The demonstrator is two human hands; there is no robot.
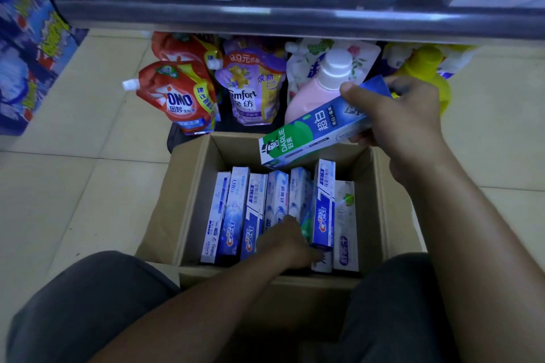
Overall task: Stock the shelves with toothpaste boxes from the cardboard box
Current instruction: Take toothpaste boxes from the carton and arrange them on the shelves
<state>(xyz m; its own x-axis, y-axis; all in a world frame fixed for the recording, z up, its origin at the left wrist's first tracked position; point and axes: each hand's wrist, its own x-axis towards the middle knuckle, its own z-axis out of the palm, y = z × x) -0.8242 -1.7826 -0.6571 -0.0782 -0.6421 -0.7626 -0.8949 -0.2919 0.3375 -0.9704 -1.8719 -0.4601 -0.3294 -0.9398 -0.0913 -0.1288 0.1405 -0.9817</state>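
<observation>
So stocking looks far from finished: the right hand [395, 118] has its fingers [351, 93] wrapped round a Darlie box [309, 138] held above the carton [188, 194], under the shelf [295, 18], while the left hand [290, 244] digs among the boxes [253, 215] standing inside, its grip impossible to tell.

A red OMO pouch [180, 97] leans just beside a purple Comfort pouch [250, 91]; right of them stand a white-capped pink bottle [309, 100] and a yellow bottle [421, 68]; beige floor tiles [88, 132] lie left.
</observation>
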